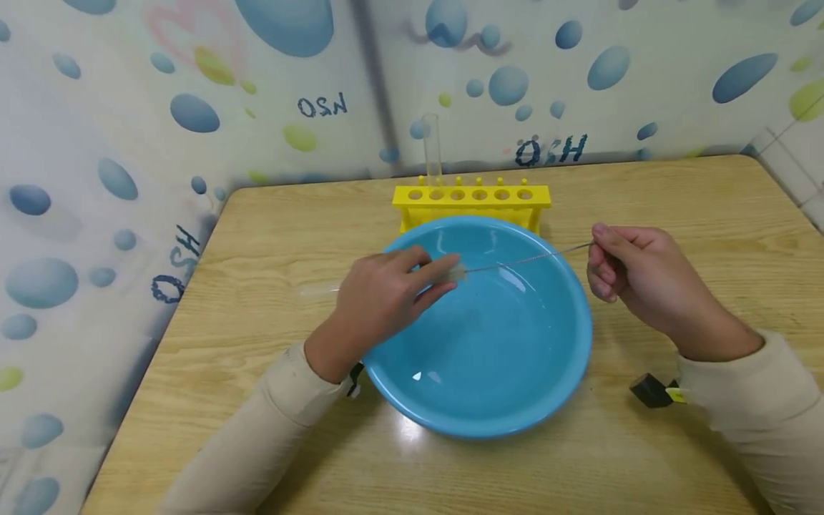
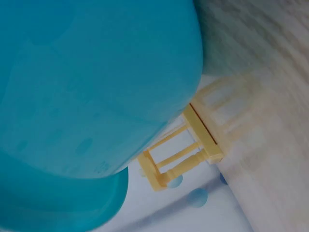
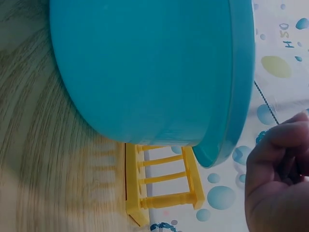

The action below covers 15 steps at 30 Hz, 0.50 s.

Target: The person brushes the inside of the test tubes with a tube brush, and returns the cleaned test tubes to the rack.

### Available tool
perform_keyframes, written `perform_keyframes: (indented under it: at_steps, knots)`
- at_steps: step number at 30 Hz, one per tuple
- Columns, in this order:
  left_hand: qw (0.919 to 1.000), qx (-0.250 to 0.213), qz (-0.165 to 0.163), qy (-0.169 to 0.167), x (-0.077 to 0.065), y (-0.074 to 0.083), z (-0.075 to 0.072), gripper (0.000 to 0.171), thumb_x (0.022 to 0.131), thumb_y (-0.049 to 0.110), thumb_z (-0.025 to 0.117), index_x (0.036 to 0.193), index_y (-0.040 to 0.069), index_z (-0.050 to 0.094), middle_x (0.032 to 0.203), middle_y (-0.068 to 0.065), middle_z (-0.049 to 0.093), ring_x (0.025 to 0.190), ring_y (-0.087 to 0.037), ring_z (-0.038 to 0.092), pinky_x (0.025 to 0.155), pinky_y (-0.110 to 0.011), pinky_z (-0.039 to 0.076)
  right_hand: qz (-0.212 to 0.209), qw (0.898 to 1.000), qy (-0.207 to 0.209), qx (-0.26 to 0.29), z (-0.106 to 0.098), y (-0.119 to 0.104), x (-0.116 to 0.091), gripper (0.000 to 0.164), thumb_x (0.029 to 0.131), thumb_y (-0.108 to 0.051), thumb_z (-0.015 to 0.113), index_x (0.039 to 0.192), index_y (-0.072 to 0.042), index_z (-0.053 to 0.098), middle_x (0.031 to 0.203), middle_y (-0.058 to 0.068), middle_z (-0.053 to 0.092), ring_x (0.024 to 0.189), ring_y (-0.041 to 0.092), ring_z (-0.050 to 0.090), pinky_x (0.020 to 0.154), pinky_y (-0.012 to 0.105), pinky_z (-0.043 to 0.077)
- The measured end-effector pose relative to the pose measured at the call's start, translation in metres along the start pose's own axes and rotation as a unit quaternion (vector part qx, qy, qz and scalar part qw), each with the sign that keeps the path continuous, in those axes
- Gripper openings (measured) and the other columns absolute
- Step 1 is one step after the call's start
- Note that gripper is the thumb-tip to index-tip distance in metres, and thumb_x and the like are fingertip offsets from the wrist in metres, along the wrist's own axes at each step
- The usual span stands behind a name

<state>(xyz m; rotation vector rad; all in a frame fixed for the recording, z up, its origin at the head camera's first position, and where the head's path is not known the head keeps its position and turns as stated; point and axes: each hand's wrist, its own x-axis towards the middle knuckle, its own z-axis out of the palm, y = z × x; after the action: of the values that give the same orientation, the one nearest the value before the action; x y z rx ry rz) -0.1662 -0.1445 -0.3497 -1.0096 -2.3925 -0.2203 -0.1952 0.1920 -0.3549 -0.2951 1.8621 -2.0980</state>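
Observation:
In the head view my left hand (image 1: 386,290) grips a clear glass test tube (image 1: 318,290) over the left side of a blue basin (image 1: 489,422). The tube lies nearly level, its rounded end sticking out to the left. My right hand (image 1: 650,275), beyond the basin's right rim, pinches the end of a test tube brush (image 1: 534,259) by its thin twisted wire. Its pale bristles show at the left fingertips, by the tube's mouth; the rest of the tube is hidden by the hand. The right wrist view shows the right hand (image 3: 280,169) and the wire (image 3: 265,101).
A yellow test tube rack (image 1: 473,197) stands behind the basin, with another clear test tube (image 1: 433,150) upright in it. Everything sits on a wooden table (image 1: 290,229) against a wall (image 1: 386,86) patterned with blue and green spots.

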Motion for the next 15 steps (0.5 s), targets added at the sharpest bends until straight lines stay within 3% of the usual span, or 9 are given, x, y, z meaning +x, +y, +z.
perform_keyframes:
  at_steps: [7, 15]
  knots:
    - [0.9997, -0.01, 0.01, 0.019, -0.001, 0.002, 0.005, 0.037, 0.086, 0.034, 0.08, 0.12, 0.02, 0.074, 0.083, 0.001, 0.069, 0.066, -0.011, 0.065, 0.055, -0.025, 0.052, 0.002, 1.0, -0.004, 0.007, 0.006, 0.0, -0.001, 0.04, 0.104, -0.031, 0.052, 0.084, 0.001, 0.064, 0.068, 0.005, 0.054, 0.06, 0.021, 0.056, 0.055, 0.028, 0.052]
    - [0.9997, 0.0, 0.019, 0.017, -0.002, 0.003, 0.008, 0.034, 0.09, 0.037, 0.074, 0.12, 0.021, 0.074, 0.083, 0.002, 0.068, 0.064, -0.01, 0.063, 0.056, -0.024, 0.051, -0.009, 0.999, -0.03, -0.007, 0.012, 0.002, -0.004, 0.039, 0.105, -0.025, 0.051, 0.088, 0.007, 0.065, 0.073, 0.008, 0.066, 0.065, 0.02, 0.063, 0.061, 0.027, 0.057]
